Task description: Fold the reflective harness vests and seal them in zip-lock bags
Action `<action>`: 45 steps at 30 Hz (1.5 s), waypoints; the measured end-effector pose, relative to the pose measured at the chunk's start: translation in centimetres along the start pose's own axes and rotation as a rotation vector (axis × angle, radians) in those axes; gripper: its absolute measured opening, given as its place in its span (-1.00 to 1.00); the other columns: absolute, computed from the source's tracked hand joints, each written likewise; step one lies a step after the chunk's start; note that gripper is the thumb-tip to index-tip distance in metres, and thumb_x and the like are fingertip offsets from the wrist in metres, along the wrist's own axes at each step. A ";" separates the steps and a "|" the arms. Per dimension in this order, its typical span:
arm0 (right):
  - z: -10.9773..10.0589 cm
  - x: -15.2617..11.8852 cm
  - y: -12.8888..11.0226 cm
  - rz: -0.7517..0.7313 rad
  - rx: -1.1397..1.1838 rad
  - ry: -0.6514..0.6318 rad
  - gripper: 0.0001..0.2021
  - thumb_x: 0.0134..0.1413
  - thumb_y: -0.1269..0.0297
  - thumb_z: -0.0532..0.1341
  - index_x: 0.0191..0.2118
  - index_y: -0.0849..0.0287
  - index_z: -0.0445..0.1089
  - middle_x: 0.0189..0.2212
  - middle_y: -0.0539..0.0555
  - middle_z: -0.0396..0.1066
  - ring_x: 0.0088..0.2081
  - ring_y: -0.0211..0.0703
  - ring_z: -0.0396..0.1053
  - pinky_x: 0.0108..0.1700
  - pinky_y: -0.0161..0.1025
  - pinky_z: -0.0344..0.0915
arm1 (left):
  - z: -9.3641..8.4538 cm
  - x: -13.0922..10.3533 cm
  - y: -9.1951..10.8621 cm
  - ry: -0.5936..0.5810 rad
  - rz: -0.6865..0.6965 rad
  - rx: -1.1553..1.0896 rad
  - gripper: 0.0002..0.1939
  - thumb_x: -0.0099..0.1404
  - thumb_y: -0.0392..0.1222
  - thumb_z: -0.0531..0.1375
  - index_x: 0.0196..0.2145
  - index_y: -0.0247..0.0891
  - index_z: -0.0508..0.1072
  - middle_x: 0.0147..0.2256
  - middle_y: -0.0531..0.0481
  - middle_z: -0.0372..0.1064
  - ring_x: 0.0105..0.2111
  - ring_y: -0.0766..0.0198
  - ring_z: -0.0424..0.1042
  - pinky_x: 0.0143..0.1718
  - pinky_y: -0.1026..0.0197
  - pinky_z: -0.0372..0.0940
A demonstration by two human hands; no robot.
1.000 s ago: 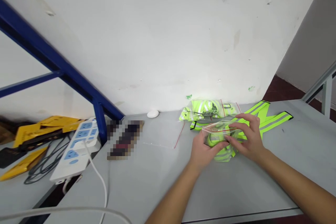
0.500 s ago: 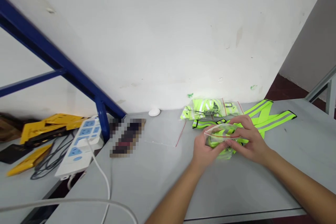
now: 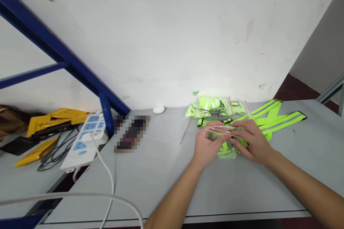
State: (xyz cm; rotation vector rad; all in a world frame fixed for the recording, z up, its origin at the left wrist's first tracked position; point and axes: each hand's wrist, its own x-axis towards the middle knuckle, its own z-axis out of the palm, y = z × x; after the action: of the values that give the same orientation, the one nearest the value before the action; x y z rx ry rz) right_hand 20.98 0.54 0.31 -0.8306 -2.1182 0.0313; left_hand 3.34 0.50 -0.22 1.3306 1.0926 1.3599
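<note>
Between my hands is a clear zip bag (image 3: 227, 150) with a folded neon-yellow reflective strap inside and a red line along its mouth. My left hand (image 3: 206, 146) grips the left end of the mouth, thumb and fingers closed on it. At the other end, my right hand (image 3: 251, 139) pinches the same edge. Behind them, filled zip bags (image 3: 211, 106) of the same straps lie against the wall. A loose reflective strap harness (image 3: 279, 120) spreads out to the right, partly hidden by my right hand. Left of my hands lies a flat clear zip bag (image 3: 169, 128).
A white rounded object (image 3: 158, 109) sits by the wall. A blurred-out flat item (image 3: 131, 134) lies farther left. Beyond a blue metal frame (image 3: 106, 114) are a power strip (image 3: 80, 146), yellow packets (image 3: 57, 117) and dark cables. A white cable (image 3: 107, 171) crosses the grey table (image 3: 129, 186).
The bag's mouth, wider apart before, is now drawn into a narrow slit between my fingers. Both hands stay on the bag. The view has shifted slightly.
</note>
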 end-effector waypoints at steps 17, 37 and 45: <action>1.3 0.0 0.8 0.772 0.704 -0.093 -0.67 0.12 -0.04 0.19 -0.14 0.09 0.37 -0.30 0.06 0.46 -0.28 -0.12 0.43 -0.23 -0.18 0.42 | -0.4 1.7 -2.0 0.234 -0.486 -0.584 -0.60 0.02 0.05 0.37 -0.33 -0.32 0.48 -0.39 -0.09 0.55 -0.38 0.14 0.54 -0.32 0.15 0.42; 3.0 -0.6 0.3 1.070 0.882 0.003 -0.63 -0.01 -0.06 0.29 -0.20 0.11 0.38 -0.30 0.04 0.48 -0.25 -0.07 0.46 -0.27 -0.21 0.41 | -1.0 0.8 -1.1 -0.222 -0.239 0.059 -0.59 0.12 0.02 0.31 -0.11 -0.20 0.48 -0.20 -0.09 0.53 -0.20 0.04 0.50 -0.22 0.12 0.39; 2.6 -0.3 0.2 0.955 0.706 0.095 -0.60 0.11 -0.07 0.19 -0.07 0.12 0.36 -0.22 0.06 0.48 -0.16 -0.02 0.41 -0.19 -0.20 0.35 | -0.1 0.6 -1.9 -0.210 -0.130 0.048 -0.50 0.22 0.13 0.19 0.00 -0.24 0.41 -0.07 -0.12 0.48 -0.08 0.09 0.45 -0.06 0.13 0.33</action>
State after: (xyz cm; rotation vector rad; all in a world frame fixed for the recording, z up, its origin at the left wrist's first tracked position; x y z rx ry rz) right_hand 19.33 1.14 -1.67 -1.2522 -1.2808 1.1301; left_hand 3.26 1.48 -1.98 1.3780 1.0539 1.0797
